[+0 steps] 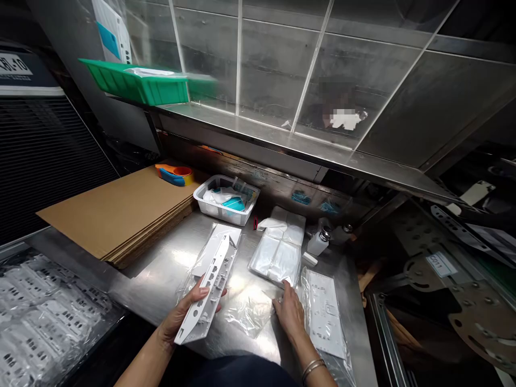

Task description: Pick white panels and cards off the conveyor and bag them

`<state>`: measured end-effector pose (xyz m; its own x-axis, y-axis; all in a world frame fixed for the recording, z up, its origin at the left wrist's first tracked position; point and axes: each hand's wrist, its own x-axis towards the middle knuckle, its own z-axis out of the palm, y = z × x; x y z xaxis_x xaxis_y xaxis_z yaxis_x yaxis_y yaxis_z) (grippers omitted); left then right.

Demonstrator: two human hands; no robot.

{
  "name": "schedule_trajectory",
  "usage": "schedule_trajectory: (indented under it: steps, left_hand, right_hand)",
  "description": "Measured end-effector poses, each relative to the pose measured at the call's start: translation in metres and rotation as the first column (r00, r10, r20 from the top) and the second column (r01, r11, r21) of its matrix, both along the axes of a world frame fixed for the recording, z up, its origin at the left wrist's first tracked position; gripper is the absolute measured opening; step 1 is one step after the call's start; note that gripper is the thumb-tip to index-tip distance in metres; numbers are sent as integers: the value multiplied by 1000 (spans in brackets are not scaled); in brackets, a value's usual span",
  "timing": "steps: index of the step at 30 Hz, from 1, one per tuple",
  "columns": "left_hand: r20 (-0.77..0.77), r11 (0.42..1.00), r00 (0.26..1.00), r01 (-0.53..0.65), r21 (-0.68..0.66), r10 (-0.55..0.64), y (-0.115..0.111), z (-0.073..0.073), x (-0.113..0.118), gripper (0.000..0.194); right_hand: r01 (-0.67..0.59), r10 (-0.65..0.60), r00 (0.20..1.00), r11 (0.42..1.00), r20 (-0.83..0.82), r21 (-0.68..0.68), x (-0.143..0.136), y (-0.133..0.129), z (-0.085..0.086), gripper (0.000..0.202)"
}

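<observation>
My left hand is wrapped round a long white plastic housing with a row of port cut-outs along its side, held tilted above the metal table. Behind it, a bagged white part lies on the table. My right hand is low over the table, thumb and fingers apart, its fingertips at the near edge of a stack of clear plastic bags. A loose clear bag lies flat between my hands. Just right of my right hand is another white panel in clear film.
Stacked cardboard sheets with a tape dispenser lie at left. At the back stand a white basket and a pump bottle. Many bagged parts fill the lower left. A green bin sits on the metal shelf.
</observation>
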<state>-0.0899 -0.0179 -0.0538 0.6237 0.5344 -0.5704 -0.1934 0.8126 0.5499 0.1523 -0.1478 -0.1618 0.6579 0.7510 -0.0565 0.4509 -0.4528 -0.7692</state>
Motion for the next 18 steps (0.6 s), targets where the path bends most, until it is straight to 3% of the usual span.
schedule_trajectory:
  steps: [3, 5, 9, 13, 18]
  left_hand:
    - [55, 999, 997, -50, -8, 50, -3, -4, -1, 72]
    - [93, 996, 992, -90, -1, 90, -4, -4, 0, 69]
    - [195, 992, 975, -119, 32, 110, 0, -2, 12, 65]
    - [177, 994, 982, -85, 71, 71, -2, -5, 35, 62]
    - [109, 991, 988, -115, 68, 107, -10, -14, 50, 55]
  right_hand:
    - [-92, 104, 988, 991, -118, 98, 4, 2, 3, 14]
    - [-94, 134, 970, 976, -204, 195, 20, 5, 9, 11]
    - [140, -3, 920, 937, -392, 321, 73, 15, 21, 22]
    - [374, -182, 783, 902, -595, 217, 105, 18, 25, 50]
    - [404, -252, 640, 914, -726, 38, 97, 13, 19, 44]
